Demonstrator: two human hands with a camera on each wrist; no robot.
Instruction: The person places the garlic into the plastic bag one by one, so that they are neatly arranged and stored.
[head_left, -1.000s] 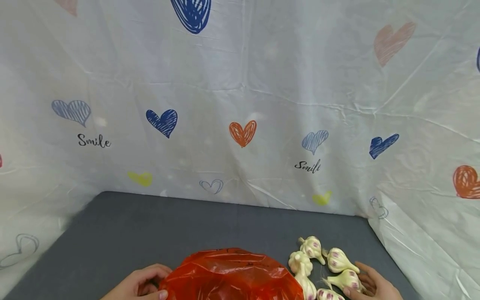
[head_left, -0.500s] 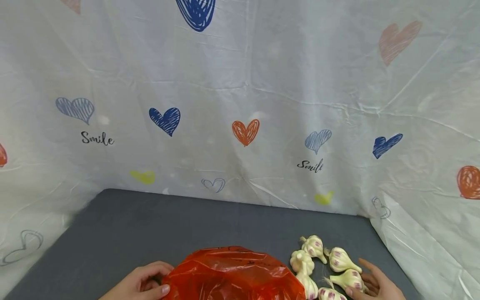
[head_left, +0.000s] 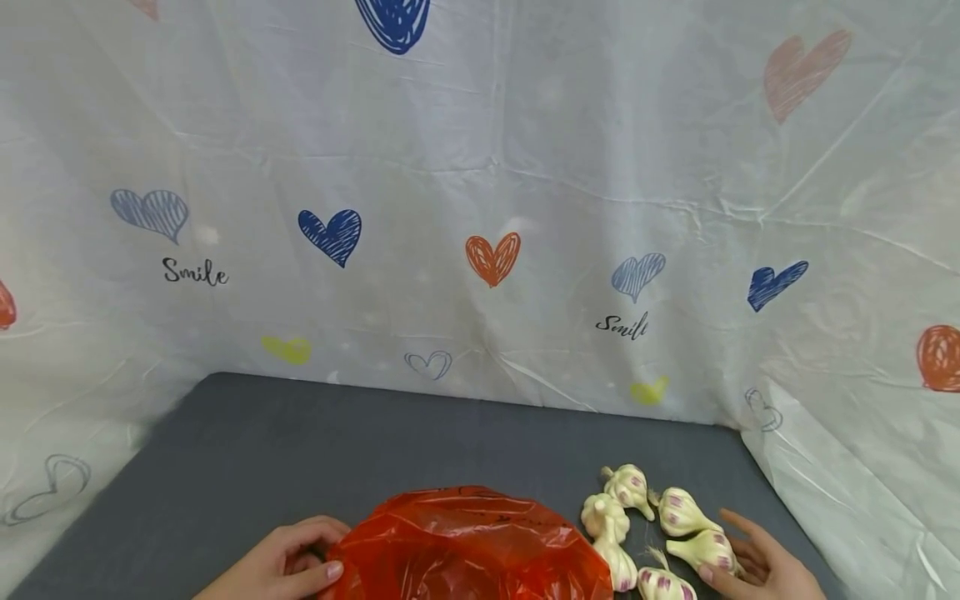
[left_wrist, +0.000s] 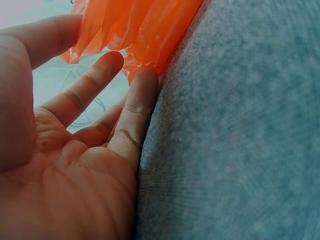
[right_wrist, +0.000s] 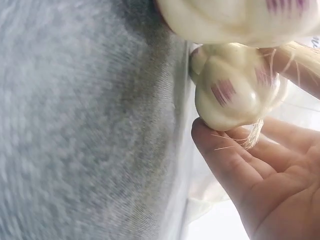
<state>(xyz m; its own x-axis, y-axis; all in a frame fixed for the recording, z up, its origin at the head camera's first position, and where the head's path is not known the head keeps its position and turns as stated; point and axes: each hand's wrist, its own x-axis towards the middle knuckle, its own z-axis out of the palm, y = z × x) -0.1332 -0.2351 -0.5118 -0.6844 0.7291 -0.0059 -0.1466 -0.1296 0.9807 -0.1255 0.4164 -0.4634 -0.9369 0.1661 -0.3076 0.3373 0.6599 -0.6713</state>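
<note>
A crumpled red plastic bag (head_left: 472,533) lies at the front middle of the dark table, cut off by the head view's lower edge. At its left side my left hand (head_left: 277,562) touches the edge with thumb and fingertips; the left wrist view shows these fingers spread and loose against the bag (left_wrist: 145,30). Several white garlic bulbs with purple marks lie to the right of the bag. My right hand (head_left: 765,562) rests beside the rightmost garlic bulb (head_left: 708,550). Its thumb and fingertips touch that bulb (right_wrist: 232,92) from either side, the fingers loosely extended.
Another garlic bulb (head_left: 682,510) lies just beyond the touched one, and one (head_left: 663,586) lies nearer the front. More bulbs stand close to the bag's right side. A white sheet (head_left: 480,208) printed with hearts hangs behind the grey table (head_left: 375,433).
The head view has shifted slightly, so the scene sits a little higher and farther right. Both hands keep their places at the bag and the garlic bulb.
</note>
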